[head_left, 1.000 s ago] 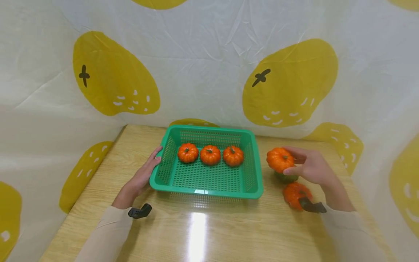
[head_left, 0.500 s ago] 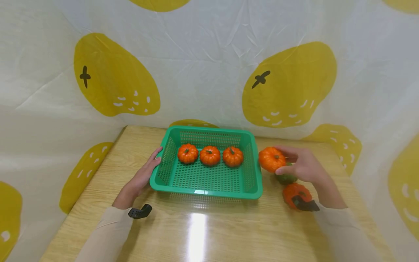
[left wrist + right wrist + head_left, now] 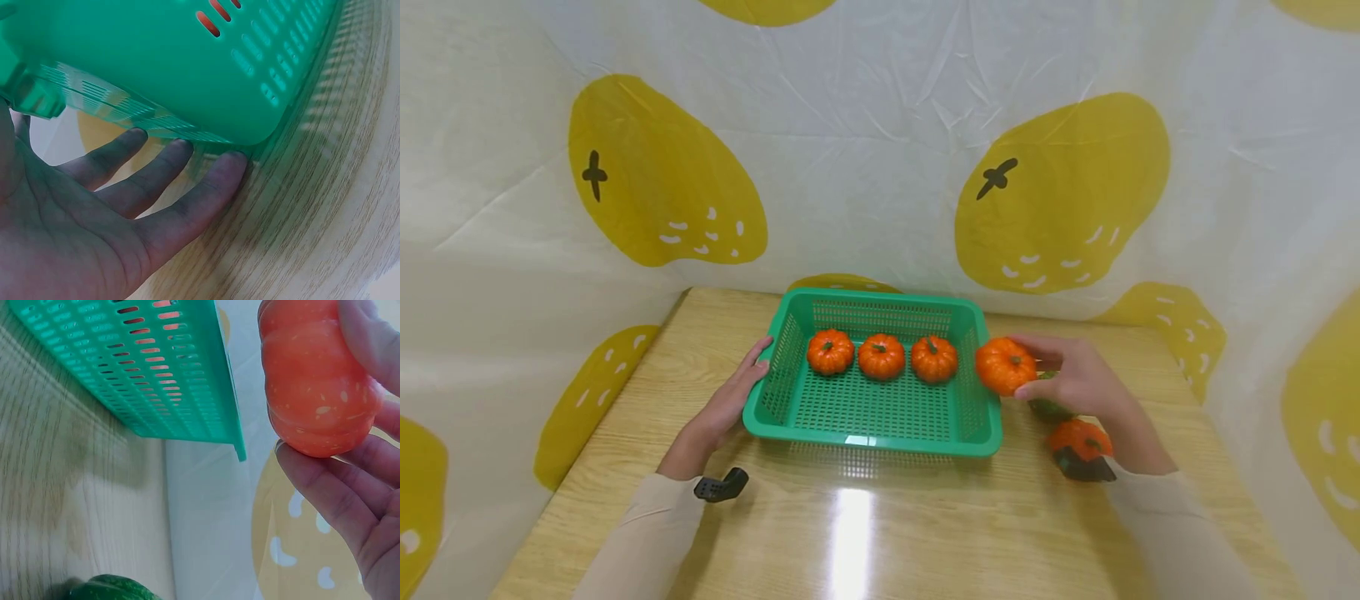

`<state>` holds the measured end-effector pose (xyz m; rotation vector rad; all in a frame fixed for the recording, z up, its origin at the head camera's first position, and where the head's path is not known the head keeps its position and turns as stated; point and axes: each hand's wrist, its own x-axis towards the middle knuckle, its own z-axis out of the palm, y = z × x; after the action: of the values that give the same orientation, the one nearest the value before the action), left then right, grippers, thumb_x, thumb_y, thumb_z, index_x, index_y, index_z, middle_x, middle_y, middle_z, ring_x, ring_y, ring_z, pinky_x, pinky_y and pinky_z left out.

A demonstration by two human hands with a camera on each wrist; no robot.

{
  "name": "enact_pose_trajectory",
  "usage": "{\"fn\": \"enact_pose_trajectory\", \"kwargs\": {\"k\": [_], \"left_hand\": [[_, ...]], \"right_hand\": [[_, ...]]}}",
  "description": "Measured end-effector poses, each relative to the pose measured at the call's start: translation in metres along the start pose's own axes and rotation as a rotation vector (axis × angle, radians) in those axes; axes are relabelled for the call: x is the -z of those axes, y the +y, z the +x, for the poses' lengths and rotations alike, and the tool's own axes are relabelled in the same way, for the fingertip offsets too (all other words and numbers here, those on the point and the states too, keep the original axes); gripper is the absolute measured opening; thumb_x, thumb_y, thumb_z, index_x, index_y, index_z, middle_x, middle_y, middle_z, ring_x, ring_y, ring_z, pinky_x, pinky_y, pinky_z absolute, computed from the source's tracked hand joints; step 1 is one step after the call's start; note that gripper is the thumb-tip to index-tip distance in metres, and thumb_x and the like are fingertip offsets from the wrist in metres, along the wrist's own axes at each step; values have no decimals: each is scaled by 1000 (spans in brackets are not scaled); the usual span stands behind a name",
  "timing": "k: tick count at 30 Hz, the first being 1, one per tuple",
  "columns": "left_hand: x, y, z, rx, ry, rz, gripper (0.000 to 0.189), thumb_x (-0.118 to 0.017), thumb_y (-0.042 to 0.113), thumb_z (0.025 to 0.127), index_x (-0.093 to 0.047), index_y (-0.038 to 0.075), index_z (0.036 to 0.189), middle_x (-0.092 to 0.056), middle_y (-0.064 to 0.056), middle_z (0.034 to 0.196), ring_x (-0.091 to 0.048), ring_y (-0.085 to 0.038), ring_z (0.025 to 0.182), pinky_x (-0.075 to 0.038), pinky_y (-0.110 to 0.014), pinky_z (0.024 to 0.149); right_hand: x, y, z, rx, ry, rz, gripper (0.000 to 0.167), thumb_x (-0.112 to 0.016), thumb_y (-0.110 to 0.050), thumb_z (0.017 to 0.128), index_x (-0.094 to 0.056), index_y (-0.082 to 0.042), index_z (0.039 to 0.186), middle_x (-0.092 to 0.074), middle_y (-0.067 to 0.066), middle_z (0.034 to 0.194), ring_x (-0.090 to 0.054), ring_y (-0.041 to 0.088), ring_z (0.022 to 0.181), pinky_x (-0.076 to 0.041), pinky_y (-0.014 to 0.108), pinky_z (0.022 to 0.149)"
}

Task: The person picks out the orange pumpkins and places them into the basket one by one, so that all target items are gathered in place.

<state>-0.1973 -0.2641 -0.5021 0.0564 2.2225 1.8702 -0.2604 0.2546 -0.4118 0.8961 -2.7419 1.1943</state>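
Note:
My right hand (image 3: 1078, 379) grips a small orange pumpkin (image 3: 1004, 367) between thumb and fingers, raised at the right rim of a green plastic basket (image 3: 872, 440). In the right wrist view the pumpkin (image 3: 319, 381) is apart from the basket wall (image 3: 156, 375). Inside the basket, three orange pumpkins stand in a row: a left one (image 3: 831, 352), a middle one (image 3: 882, 357) and a right one (image 3: 934, 360). My left hand (image 3: 730, 400) rests against the basket's left side. The left wrist view shows its extended fingers (image 3: 156, 181) touching the wall.
On the wooden table (image 3: 917, 533), right of the basket, lie a green pumpkin (image 3: 1049, 407), partly behind the right hand, and an orange-and-green one (image 3: 1081, 442), partly covered by the wrist device. A patterned cloth (image 3: 865, 167) hangs behind the table.
My right hand has carried the orange pumpkin leftward, from above the green one to the basket's right rim. The left hand and the basket have stayed put.

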Motion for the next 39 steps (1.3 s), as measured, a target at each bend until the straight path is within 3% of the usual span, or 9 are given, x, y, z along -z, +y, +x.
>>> {"fn": "enact_pose_trajectory", "kwargs": {"k": [10, 17, 24, 28, 39], "left_hand": [[0, 0, -1, 0, 1, -3, 61, -26, 54, 113, -1, 43, 167, 0, -6, 176, -30, -41, 150, -39, -44, 112], [0, -1, -1, 3, -2, -9, 61, -26, 54, 113, -1, 43, 167, -1, -7, 176, -33, -41, 148, -41, -42, 108], [0, 0, -1, 3, -1, -13, 61, -26, 55, 113, -1, 43, 167, -2, -7, 176, -33, -41, 148, -42, -41, 108], [-1, 0, -1, 2, 0, -10, 61, -26, 54, 113, -1, 43, 167, -2, -8, 176, -33, -41, 147, -42, -40, 107], [0, -1, 1, -3, -4, -13, 61, -26, 54, 113, -1, 43, 167, -3, -8, 176, -34, -42, 147, -43, -40, 107]], "right_hand": [[-9, -2, 5, 89, -6, 20, 76, -97, -14, 70, -67, -6, 139, -74, 16, 128, -71, -2, 102, -54, 14, 86], [-16, -3, 6, 130, -21, 22, 76, -96, -13, 70, -66, -4, 139, -74, 16, 128, -75, 9, 101, -55, 15, 85], [-20, -6, 8, 70, -56, 14, 76, -96, -20, 73, -65, -7, 141, -74, 13, 130, -76, 29, 108, -57, 27, 92], [-22, -9, 9, 48, -67, 10, 77, -97, -24, 72, -66, -8, 141, -74, 11, 130, -74, 31, 112, -54, 24, 96], [-28, -10, 13, 61, -81, -22, 77, -96, -28, 71, -67, -11, 141, -73, 10, 133, -70, 34, 122, -52, 40, 104]]}}
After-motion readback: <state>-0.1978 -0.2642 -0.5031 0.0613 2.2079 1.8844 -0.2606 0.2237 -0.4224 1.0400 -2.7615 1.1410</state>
